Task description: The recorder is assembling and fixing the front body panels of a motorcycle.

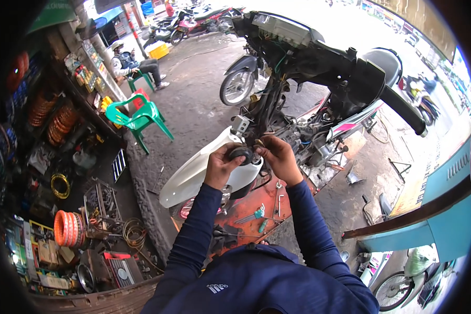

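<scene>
In front of the stripped motorbike's front end, my left hand (220, 166) is closed round a round black part (241, 154), shaped like a small horn. My right hand (281, 160) is right beside it, its thumb and fingers pinched together at the part's right side. Whatever sits in that pinch is too small to make out. Bare wiring (269, 104) hangs from the handlebar (350, 78) just above both hands. Below them lies the white front fender (199, 175), and a small grey box (239, 124) is fixed behind the left fingertips.
Pliers, wrenches and screwdrivers (252, 215) lie on a red work stand (240, 201) beneath my arms. To the left are a green plastic chair (138, 119), a seated person (128, 63) and shelves of parts with orange rings (68, 228). A blue panel (403, 235) stands at right.
</scene>
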A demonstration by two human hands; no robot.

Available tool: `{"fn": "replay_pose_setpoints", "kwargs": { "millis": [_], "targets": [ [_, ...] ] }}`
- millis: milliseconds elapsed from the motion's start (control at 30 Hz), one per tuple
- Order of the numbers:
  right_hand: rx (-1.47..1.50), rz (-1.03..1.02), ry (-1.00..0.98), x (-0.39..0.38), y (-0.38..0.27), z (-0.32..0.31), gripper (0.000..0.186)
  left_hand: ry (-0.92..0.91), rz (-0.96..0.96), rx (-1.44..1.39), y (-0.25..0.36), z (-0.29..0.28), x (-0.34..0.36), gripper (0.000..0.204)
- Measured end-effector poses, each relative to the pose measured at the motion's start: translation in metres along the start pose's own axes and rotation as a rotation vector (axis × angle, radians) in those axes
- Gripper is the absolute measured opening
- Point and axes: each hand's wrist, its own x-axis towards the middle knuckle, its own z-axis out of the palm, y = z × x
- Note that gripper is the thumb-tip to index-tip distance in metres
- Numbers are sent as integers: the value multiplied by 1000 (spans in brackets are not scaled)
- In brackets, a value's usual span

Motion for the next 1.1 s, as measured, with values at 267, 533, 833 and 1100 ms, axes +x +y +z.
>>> {"fn": "replay_pose_setpoints", "kwargs": {
  "millis": [267, 533, 833, 1100],
  "targets": [
    [63, 82, -31, 6, -18, -2, 21, -111, 56, 17, -6, 8, 9, 36],
    [-46, 74, -1, 8, -14, 0, 19, -103, 96, -14, -10, -4, 14, 36],
    [-60, 137, -18, 13, -25, 9, 17, -103, 106, 70, -7, -17, 15, 36],
    [-345, -197, 141, 8, -21, 22, 15, -98, 160, 213, 7, -19, 14, 30]
  ]
}}
